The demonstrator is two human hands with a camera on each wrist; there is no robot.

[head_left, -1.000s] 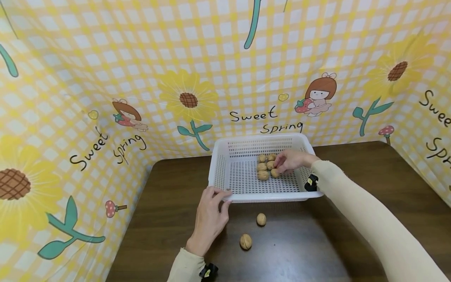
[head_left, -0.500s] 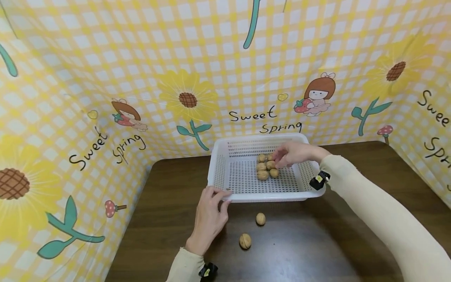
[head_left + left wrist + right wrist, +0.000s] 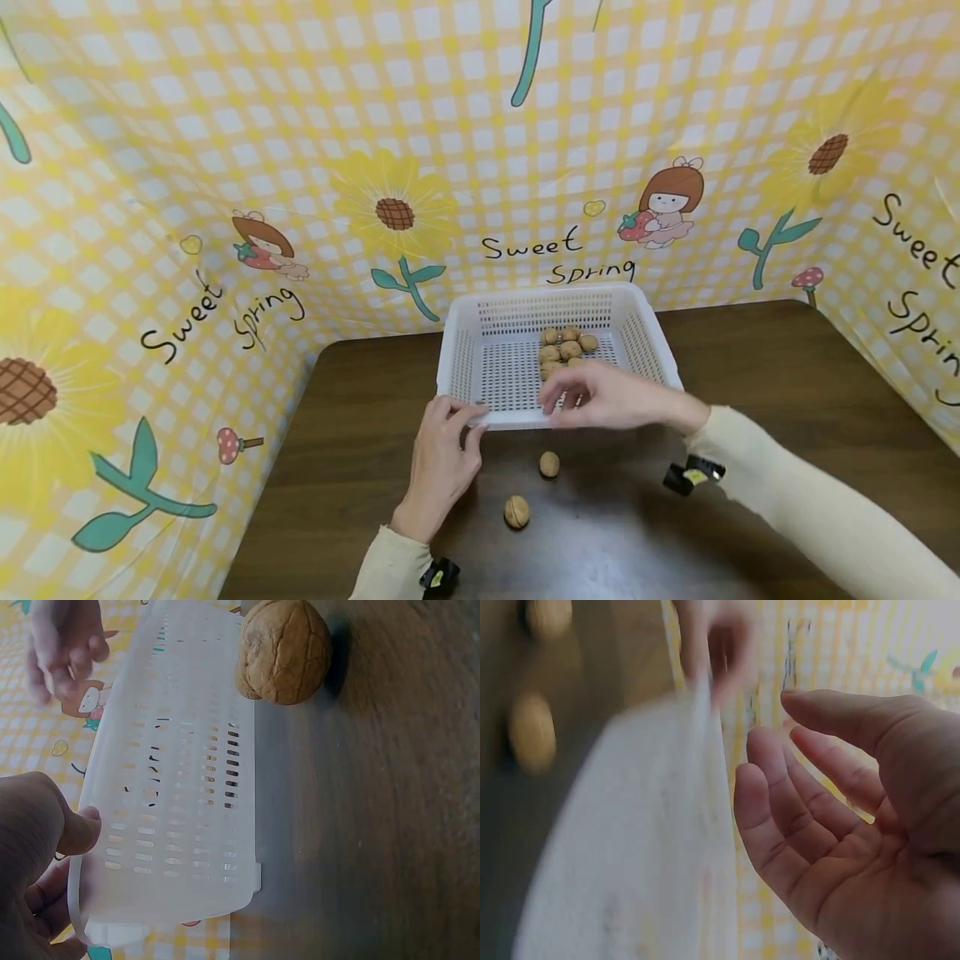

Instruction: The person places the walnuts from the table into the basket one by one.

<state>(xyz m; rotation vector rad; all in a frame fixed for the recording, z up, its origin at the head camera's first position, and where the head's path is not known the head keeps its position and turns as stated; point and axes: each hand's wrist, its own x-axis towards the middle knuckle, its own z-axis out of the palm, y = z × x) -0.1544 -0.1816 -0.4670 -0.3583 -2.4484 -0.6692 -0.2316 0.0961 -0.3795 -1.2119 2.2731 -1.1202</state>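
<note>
A white perforated plastic basket [image 3: 460,354] stands on the table, with several walnuts [image 3: 571,350] inside it, towards the right half. My left hand [image 3: 441,462] grips the basket's near left corner; in the left wrist view its thumb [image 3: 79,831] lies on one face of the rim, with fingers on the other. Above the near rim hovers my right hand [image 3: 618,396], fingers loosely bent, and the right wrist view shows nothing in its palm [image 3: 855,877]. Two walnuts lie on the table before the basket: one nearer it [image 3: 549,464], one closer to me [image 3: 517,512].
The dark wooden table [image 3: 360,433] extends to both sides of the basket. Right behind the basket hangs a yellow checked cloth [image 3: 510,183] with printed flowers and lettering, which also encloses the left and right sides.
My right hand has let go of a walnut among the others in the basket, then come back towards the near rim. The left hand stays on the corner.
</note>
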